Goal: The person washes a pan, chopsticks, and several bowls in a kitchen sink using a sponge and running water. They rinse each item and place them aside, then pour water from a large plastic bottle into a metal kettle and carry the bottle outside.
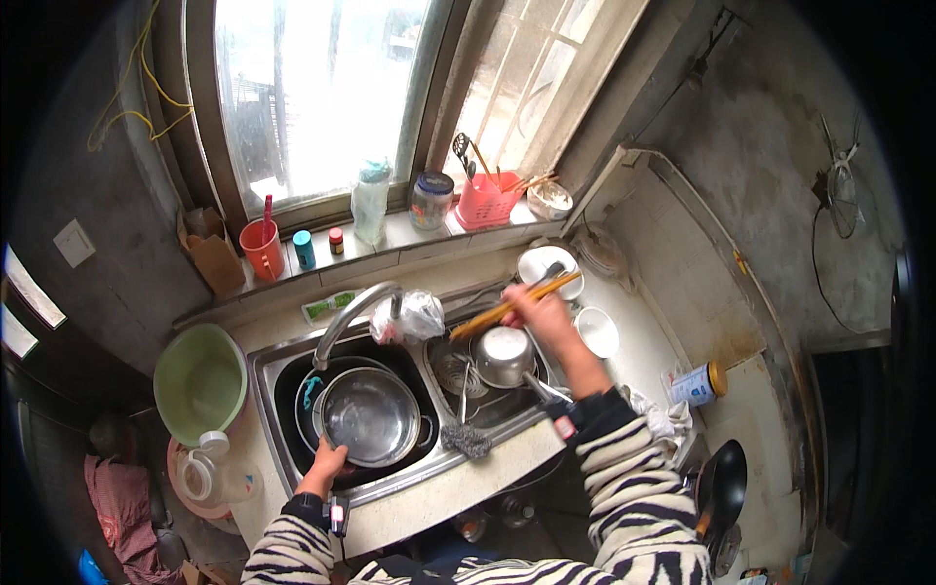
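My left hand point(327, 468) grips the near rim of a shiny steel basin point(369, 417), tilted in the left bowl of the double sink point(267, 373). Beneath that basin is a larger vessel, mostly hidden, with a teal cloth or strip point(312, 393) at its edge. In my right hand point(545, 318) is a bundle of wooden chopsticks point(479, 322), held over the right sink bowl. Below it, a small steel saucepan point(503, 355) sits upside down beside metal utensils point(463, 391). The curved faucet point(344, 322) reaches over the left bowl.
A grey scrubber point(466, 441) rests on the sink's front edge. White bowls point(596, 333) stand at the right, a green basin point(201, 384) and plastic jug point(212, 475) at the left. A pink utensil basket point(488, 201) and jars line the windowsill. A wok point(722, 482) is lower right.
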Demonstrator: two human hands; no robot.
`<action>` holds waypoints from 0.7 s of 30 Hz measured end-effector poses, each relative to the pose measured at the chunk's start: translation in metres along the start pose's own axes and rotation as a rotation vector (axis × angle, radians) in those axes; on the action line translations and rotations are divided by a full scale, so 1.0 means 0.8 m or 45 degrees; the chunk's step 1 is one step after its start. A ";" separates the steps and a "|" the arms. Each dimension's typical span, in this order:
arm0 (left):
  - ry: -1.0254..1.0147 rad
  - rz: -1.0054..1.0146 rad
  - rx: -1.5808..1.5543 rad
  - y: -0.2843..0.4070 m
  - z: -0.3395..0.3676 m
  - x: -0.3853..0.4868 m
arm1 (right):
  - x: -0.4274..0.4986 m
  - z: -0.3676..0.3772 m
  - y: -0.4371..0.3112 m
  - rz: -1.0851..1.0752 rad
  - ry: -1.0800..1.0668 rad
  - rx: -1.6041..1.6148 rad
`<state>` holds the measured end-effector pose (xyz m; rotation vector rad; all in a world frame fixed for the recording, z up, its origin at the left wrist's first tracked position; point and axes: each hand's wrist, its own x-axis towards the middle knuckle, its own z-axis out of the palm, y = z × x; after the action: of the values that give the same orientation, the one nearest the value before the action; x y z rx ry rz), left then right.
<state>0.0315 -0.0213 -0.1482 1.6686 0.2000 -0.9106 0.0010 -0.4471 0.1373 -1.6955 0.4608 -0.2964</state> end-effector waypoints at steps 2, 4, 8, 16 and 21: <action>0.035 -0.007 -0.045 0.000 0.000 -0.002 | 0.057 -0.044 -0.050 -0.221 0.179 -0.080; -0.026 -0.018 -0.035 0.001 -0.001 -0.004 | 0.111 -0.071 -0.082 -0.341 0.333 -0.028; -0.007 -0.042 -0.128 0.002 0.000 -0.007 | 0.221 -0.084 -0.108 -0.459 0.512 0.008; 0.062 -0.126 -0.123 0.002 0.001 -0.012 | 0.364 -0.088 -0.079 -0.376 0.702 -0.095; 0.074 -0.166 -0.124 -0.003 -0.001 -0.010 | 0.399 -0.091 -0.071 -0.134 0.587 -0.364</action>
<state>0.0248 -0.0172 -0.1445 1.6072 0.3908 -0.9354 0.2586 -0.6509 0.1862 -1.9344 0.7829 -0.7356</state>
